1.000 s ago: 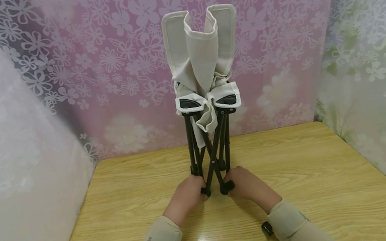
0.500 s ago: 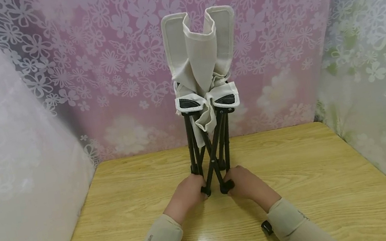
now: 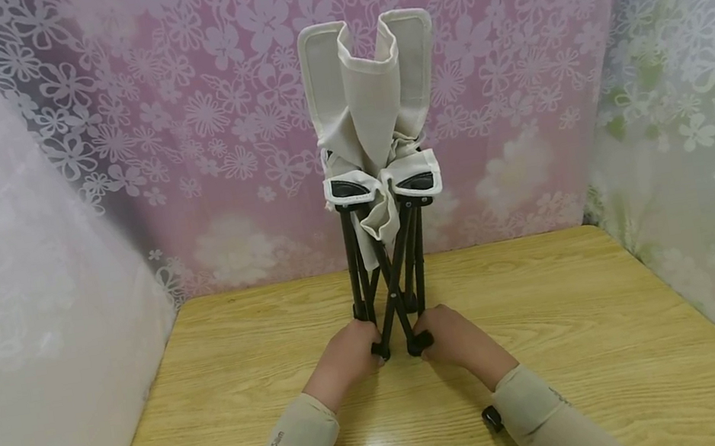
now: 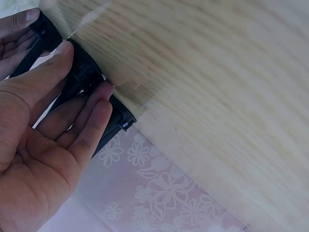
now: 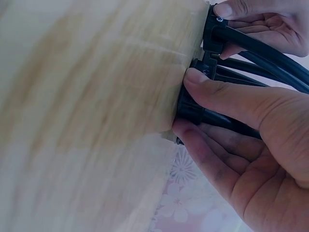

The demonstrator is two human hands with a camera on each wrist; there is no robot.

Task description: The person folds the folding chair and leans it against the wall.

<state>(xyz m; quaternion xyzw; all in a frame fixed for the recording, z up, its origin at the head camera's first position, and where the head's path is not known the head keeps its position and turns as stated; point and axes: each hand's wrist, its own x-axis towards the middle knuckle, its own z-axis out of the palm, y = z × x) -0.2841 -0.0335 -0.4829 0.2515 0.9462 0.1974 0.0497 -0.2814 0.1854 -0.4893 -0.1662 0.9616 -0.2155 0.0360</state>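
A folded camping chair [image 3: 374,105] with off-white canvas and black tube legs stands upright on the table, its legs crossed and drawn close together. My left hand [image 3: 346,359] grips the legs low on the left side. Its thumb and fingers pinch a black plastic foot [image 4: 82,63] at the tabletop in the left wrist view. On the other side, my right hand [image 3: 454,339] holds the right legs near their ends. In the right wrist view its thumb lies on a black foot [image 5: 190,104], with the fingers curled beneath.
The wood-grain table [image 3: 256,423] ends just behind the chair. A pink floral curtain [image 3: 231,118] hangs at the back, with pale cloth [image 3: 16,305] along the left. Beside the right sleeve [image 3: 538,412] shows a small black object [image 3: 492,419].
The chair and both hands keep nearly the same place; the chair's top shifts very slightly left in the head view. Both hands still hold the lower legs.
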